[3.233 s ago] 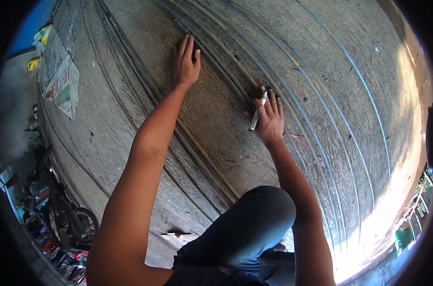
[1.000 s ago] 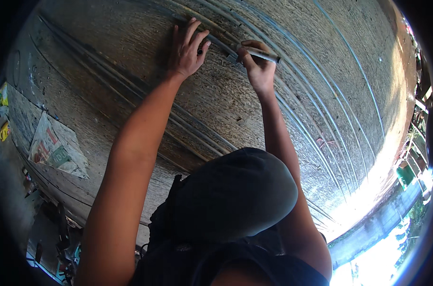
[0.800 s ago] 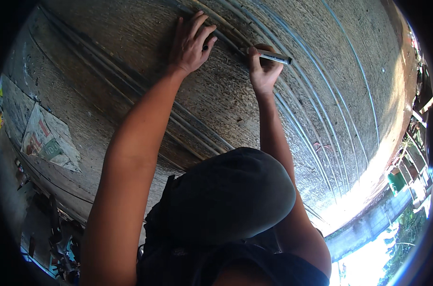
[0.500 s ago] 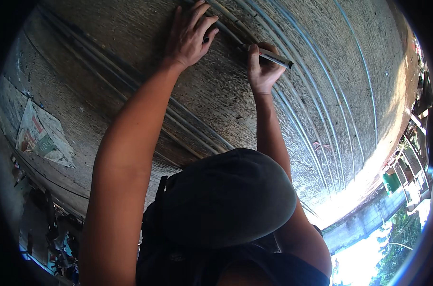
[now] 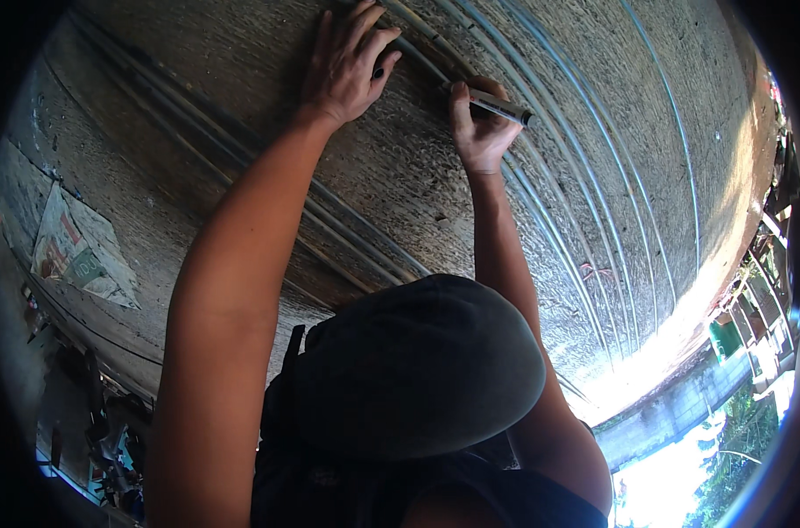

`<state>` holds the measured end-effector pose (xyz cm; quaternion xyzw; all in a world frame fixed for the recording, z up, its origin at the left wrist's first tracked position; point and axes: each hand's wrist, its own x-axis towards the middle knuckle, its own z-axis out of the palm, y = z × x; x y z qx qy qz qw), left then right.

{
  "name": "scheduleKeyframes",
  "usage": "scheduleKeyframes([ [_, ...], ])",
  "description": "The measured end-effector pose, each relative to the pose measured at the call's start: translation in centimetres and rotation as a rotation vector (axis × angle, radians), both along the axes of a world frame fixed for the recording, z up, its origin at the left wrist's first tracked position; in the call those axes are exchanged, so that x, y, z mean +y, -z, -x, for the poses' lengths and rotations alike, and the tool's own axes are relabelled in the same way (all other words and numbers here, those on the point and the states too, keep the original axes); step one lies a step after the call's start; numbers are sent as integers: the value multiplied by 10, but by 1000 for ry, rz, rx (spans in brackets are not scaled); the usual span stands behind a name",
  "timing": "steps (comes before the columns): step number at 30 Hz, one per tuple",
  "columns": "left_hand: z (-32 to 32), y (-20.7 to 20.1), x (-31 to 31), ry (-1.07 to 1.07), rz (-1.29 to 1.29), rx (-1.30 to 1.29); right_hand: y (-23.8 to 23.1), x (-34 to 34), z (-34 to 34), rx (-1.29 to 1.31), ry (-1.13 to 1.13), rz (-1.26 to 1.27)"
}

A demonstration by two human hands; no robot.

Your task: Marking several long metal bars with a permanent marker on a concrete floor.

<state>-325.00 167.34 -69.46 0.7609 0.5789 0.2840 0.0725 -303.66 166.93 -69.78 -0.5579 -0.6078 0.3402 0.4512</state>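
The slim grey marker pen with a dark tip (image 5: 499, 106) sat near twelve o'clock in the view, its long axis running from about ten o'clock to four o'clock, the dark end toward four. The right hand (image 5: 479, 132) was curled shut around its upper end, knuckles against the rough grey concrete floor (image 5: 400, 176). Just to its nine o'clock, the left hand (image 5: 347, 66) lay flat and spread on long thin grey metal rods (image 5: 594, 220) that swept in curves toward five o'clock; whether those fingers pinched a rod could not be told. A dark rounded knee (image 5: 418, 370) filled the centre below. At nine o'clock a crumpled printed paper sheet in white, red and green (image 5: 74, 255) lay flat on the floor. A green box-shaped container (image 5: 727, 339) stood at three o'clock; its contents were not visible.
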Motion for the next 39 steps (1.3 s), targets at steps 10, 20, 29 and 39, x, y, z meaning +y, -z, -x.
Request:
scheduleKeyframes([
  [10, -2, -3, 0, -22, 37, 73, 1, 0, 1, 3, -2, -32],
  [20, -1, 10, -4, -27, 25, -87, -3, 0, 2, -58, 26, -33],
  [29, 1, 1, -1, -15, 11, 33, 0, 1, 6, 78, 68, -75],
  [39, 0, 9, -1, -27, 23, -5, 2, 1, 2, -31, 57, -75],
])
